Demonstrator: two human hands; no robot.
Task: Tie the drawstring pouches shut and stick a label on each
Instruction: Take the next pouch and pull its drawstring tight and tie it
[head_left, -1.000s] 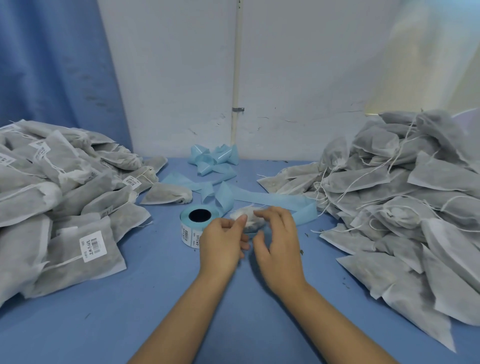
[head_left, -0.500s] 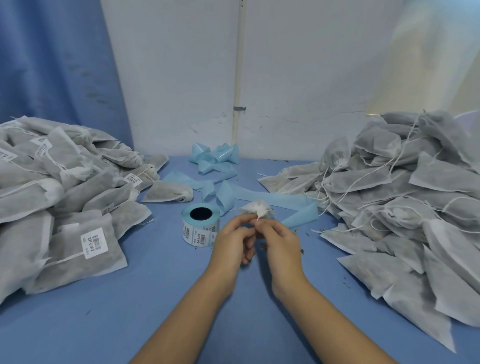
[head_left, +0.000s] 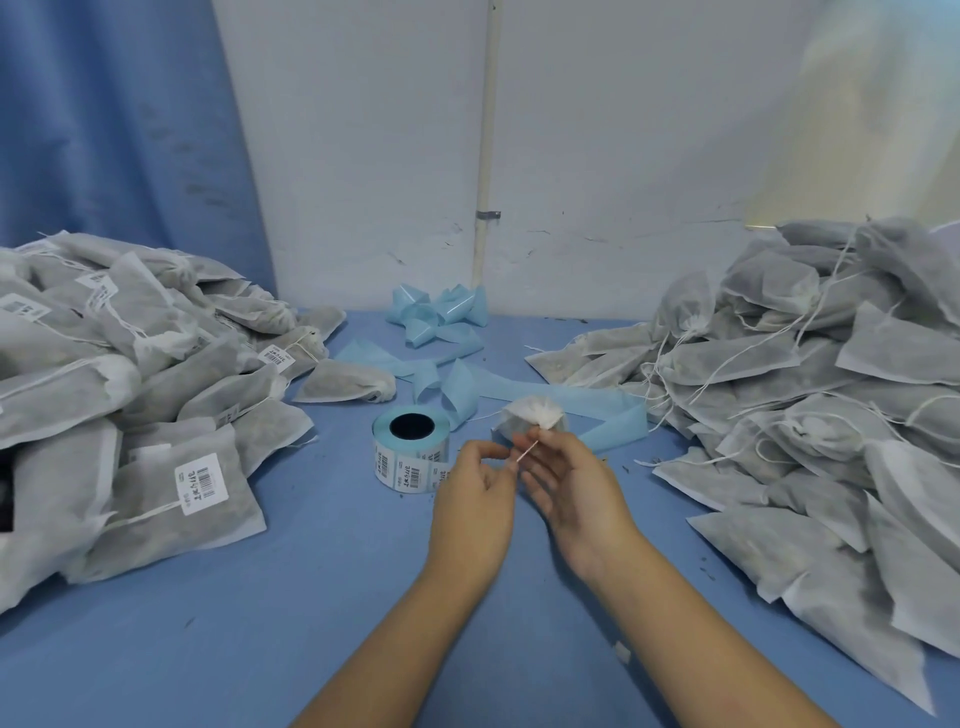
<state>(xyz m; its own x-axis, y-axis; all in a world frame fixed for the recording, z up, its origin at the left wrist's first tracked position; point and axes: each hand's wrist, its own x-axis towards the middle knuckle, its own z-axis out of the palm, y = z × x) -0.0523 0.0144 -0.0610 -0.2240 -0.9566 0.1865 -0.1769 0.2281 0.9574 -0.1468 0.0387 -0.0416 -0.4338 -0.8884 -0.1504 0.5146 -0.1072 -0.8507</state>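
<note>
Blue table (head_left: 249, 639), white wall (head_left: 363, 156) behind, curtain (head_left: 104, 130) upper left. Labelled heap (head_left: 119, 395) at left, plain heap (head_left: 810, 405) at right. Centre: string (head_left: 527, 451) pinched in left hand (head_left: 475, 501), pouch (head_left: 532, 412) gripped in right hand (head_left: 574, 496).

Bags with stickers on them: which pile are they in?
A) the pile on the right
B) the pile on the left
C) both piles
B: white barcode stickers show on bags in the left pile, while every bag that can be seen in the right pile is bare.
</note>
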